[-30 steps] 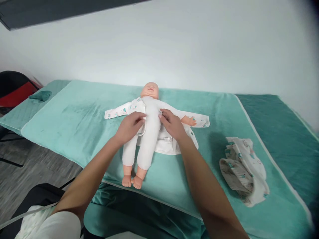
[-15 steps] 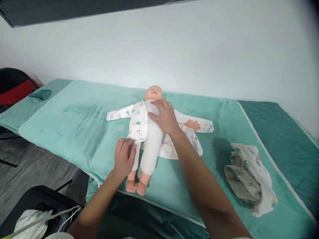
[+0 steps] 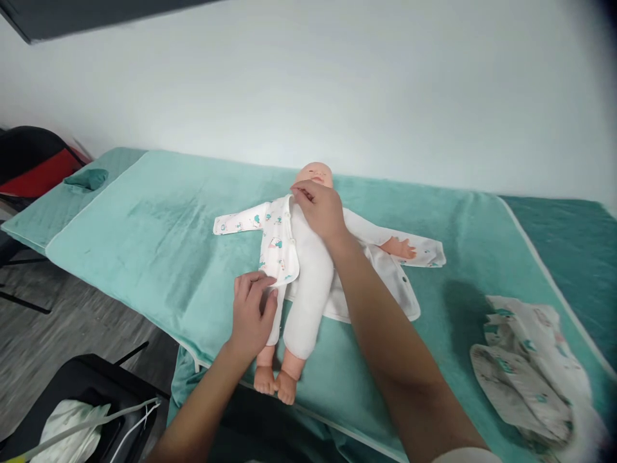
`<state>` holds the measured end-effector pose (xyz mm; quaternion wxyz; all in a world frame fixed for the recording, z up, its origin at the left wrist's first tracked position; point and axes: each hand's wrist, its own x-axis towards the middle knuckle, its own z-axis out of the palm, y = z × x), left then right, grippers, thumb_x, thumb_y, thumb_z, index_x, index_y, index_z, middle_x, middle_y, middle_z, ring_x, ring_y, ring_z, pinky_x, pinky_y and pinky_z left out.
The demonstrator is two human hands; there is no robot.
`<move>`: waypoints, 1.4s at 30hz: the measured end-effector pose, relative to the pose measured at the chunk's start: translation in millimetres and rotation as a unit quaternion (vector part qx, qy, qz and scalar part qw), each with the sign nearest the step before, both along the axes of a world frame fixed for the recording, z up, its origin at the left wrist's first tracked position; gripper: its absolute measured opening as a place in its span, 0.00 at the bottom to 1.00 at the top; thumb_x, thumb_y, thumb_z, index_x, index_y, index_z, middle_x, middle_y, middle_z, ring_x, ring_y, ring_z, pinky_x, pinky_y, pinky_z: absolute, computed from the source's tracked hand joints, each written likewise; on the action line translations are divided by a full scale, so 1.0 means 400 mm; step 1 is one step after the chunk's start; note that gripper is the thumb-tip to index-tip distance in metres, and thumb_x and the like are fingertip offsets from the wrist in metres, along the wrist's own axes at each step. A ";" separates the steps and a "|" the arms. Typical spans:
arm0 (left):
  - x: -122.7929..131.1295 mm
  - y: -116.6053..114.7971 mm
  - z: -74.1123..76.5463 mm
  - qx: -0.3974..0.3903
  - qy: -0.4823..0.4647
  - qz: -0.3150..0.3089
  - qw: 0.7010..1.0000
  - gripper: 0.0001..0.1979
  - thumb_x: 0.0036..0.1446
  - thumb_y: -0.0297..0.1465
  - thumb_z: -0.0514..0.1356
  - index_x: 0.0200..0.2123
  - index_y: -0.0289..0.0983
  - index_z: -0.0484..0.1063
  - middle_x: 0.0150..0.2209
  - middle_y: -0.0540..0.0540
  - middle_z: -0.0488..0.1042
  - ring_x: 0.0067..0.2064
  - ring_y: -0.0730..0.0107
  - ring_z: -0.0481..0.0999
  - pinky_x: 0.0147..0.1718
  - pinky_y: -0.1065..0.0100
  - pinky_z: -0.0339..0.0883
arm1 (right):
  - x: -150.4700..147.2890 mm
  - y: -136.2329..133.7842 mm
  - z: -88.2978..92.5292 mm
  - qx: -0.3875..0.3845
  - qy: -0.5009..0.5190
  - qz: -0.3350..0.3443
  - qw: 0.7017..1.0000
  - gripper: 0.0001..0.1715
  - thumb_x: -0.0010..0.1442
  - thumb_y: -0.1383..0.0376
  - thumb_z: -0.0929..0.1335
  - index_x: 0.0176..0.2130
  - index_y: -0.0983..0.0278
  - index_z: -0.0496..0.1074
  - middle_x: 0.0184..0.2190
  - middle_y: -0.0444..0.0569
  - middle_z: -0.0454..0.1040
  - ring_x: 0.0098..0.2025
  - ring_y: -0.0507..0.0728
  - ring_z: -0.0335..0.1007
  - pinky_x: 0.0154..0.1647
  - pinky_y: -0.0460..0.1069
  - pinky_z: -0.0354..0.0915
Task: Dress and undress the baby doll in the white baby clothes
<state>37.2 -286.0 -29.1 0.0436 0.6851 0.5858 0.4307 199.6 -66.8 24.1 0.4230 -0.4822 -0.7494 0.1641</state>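
Observation:
A baby doll (image 3: 308, 302) lies on its back with its bare feet toward me. On the left side of its body lies the printed front of a white baby shirt (image 3: 277, 238). The other half is spread beneath the doll on the right, where one doll hand rests on the sleeve. My right hand (image 3: 321, 209) pinches the shirt's collar edge just below the doll's face. At the lower hem, my left hand (image 3: 253, 312) curls with thumb and forefinger on the fabric.
Green padded cloth (image 3: 144, 225) covers the table, which stands against a white wall. Bunched printed fabric (image 3: 530, 366) lies at right. A black chair (image 3: 77, 386) with pale cloth (image 3: 72, 427) and a cable stands at lower left. Another chair (image 3: 38, 161) is behind.
My right hand has gone from lying over the doll's chest to pinching the shirt at the collar. The shirt's front edge is lifted slightly. The view has shifted left.

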 end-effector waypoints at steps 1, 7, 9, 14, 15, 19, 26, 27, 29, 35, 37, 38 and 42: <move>0.001 0.000 0.001 0.000 -0.001 0.001 1.000 0.10 0.68 0.28 0.59 0.50 0.44 0.74 0.48 0.42 0.74 0.51 0.57 0.74 0.51 0.51 0.74 | 0.004 -0.002 -0.003 0.011 0.015 0.004 1.000 0.21 0.70 0.63 0.60 0.48 0.59 0.80 0.44 0.50 0.82 0.48 0.61 0.77 0.51 0.55 0.70; 0.001 0.001 0.001 0.009 0.002 0.006 1.000 0.09 0.67 0.27 0.59 0.48 0.45 0.74 0.45 0.43 0.74 0.49 0.58 0.74 0.49 0.52 0.73 | 0.011 -0.012 -0.011 0.086 -0.012 0.063 0.994 0.26 0.59 0.75 0.61 0.48 0.59 0.80 0.57 0.51 0.76 0.62 0.63 0.69 0.67 0.61 0.62; 0.001 0.002 0.001 0.011 -0.001 0.010 1.000 0.08 0.67 0.27 0.59 0.47 0.44 0.73 0.44 0.44 0.74 0.48 0.59 0.74 0.48 0.54 0.72 | 0.011 -0.010 -0.016 0.069 -0.012 0.073 0.995 0.21 0.59 0.74 0.62 0.41 0.59 0.80 0.50 0.50 0.80 0.58 0.63 0.71 0.66 0.61 0.63; -0.002 -0.003 -0.001 0.019 -0.006 0.021 1.000 0.03 0.68 0.28 0.59 0.40 0.43 0.71 0.40 0.46 0.74 0.44 0.60 0.73 0.45 0.56 0.70 | 0.019 -0.025 -0.031 0.075 0.039 0.009 0.996 0.16 0.58 0.73 0.61 0.31 0.58 0.75 0.38 0.49 0.81 0.50 0.63 0.72 0.58 0.59 0.67; -0.005 -0.003 0.000 0.021 -0.002 0.022 1.000 0.03 0.68 0.28 0.59 0.39 0.42 0.70 0.39 0.46 0.74 0.44 0.60 0.73 0.45 0.56 0.70 | 0.027 -0.031 -0.033 0.080 0.048 -0.013 0.996 0.16 0.58 0.72 0.61 0.30 0.58 0.74 0.38 0.50 0.80 0.48 0.63 0.72 0.57 0.59 0.67; -0.021 0.022 0.015 0.035 0.011 0.010 0.999 0.04 0.70 0.31 0.57 0.42 0.41 0.72 0.40 0.45 0.75 0.45 0.60 0.74 0.47 0.56 0.71 | 0.113 -0.055 -0.040 0.075 0.069 -0.106 0.989 0.12 0.58 0.70 0.61 0.30 0.59 0.72 0.37 0.52 0.79 0.46 0.63 0.73 0.54 0.59 0.68; 0.013 0.218 0.091 -0.064 0.071 -0.100 0.990 0.22 0.74 0.39 0.51 0.64 0.37 0.68 0.71 0.36 0.66 0.73 0.55 0.63 0.73 0.50 0.58 | 0.407 -0.125 -0.105 -0.108 0.046 -0.305 0.945 0.09 0.57 0.65 0.66 0.39 0.62 0.73 0.44 0.56 0.78 0.48 0.64 0.74 0.56 0.60 0.68; 0.027 0.253 0.103 -0.077 0.088 -0.110 0.987 0.23 0.74 0.40 0.51 0.66 0.37 0.67 0.73 0.36 0.63 0.75 0.54 0.60 0.74 0.49 0.56 | 0.430 -0.139 -0.119 -0.148 0.051 -0.315 0.936 0.08 0.58 0.63 0.68 0.39 0.61 0.73 0.44 0.55 0.78 0.48 0.64 0.74 0.55 0.60 0.68; 0.058 0.319 0.128 -0.100 0.125 -0.133 0.978 0.25 0.73 0.39 0.50 0.67 0.35 0.65 0.75 0.35 0.60 0.77 0.54 0.57 0.76 0.50 0.52 | 0.447 -0.160 -0.140 -0.196 0.083 -0.313 0.925 0.09 0.59 0.59 0.69 0.39 0.61 0.73 0.42 0.53 0.79 0.46 0.62 0.74 0.53 0.58 0.68; 0.171 0.428 0.220 -0.153 0.251 -0.196 0.935 0.22 0.72 0.37 0.53 0.63 0.36 0.70 0.68 0.38 0.71 0.70 0.52 0.68 0.68 0.51 0.63 | 0.423 -0.152 -0.149 -0.167 0.463 -0.211 0.845 0.08 0.54 0.63 0.74 0.36 0.61 0.75 0.38 0.46 0.78 0.42 0.55 0.76 0.46 0.50 0.73; 0.219 0.445 0.240 -0.166 0.306 -0.224 0.910 0.21 0.71 0.35 0.54 0.63 0.36 0.70 0.65 0.38 0.74 0.65 0.51 0.72 0.62 0.53 0.68 | 0.433 -0.150 -0.140 -0.125 0.605 -0.164 0.769 0.06 0.56 0.64 0.74 0.35 0.61 0.74 0.41 0.47 0.79 0.45 0.55 0.78 0.48 0.49 0.75; 0.245 0.453 0.244 -0.168 0.336 -0.240 0.895 0.21 0.71 0.34 0.55 0.63 0.36 0.69 0.63 0.37 0.74 0.64 0.50 0.73 0.60 0.54 0.69 | 0.438 -0.151 -0.134 -0.114 0.655 -0.138 0.734 0.04 0.58 0.64 0.72 0.35 0.61 0.74 0.44 0.49 0.80 0.48 0.55 0.79 0.50 0.50 0.76; 0.352 0.498 0.228 -0.154 0.432 -0.290 0.840 0.26 0.64 0.30 0.64 0.64 0.34 0.67 0.61 0.35 0.75 0.62 0.48 0.73 0.56 0.56 0.68 | 0.430 -0.156 -0.114 -0.137 0.767 -0.018 0.626 0.07 0.69 0.64 0.66 0.39 0.61 0.73 0.52 0.52 0.80 0.58 0.56 0.77 0.55 0.54 0.78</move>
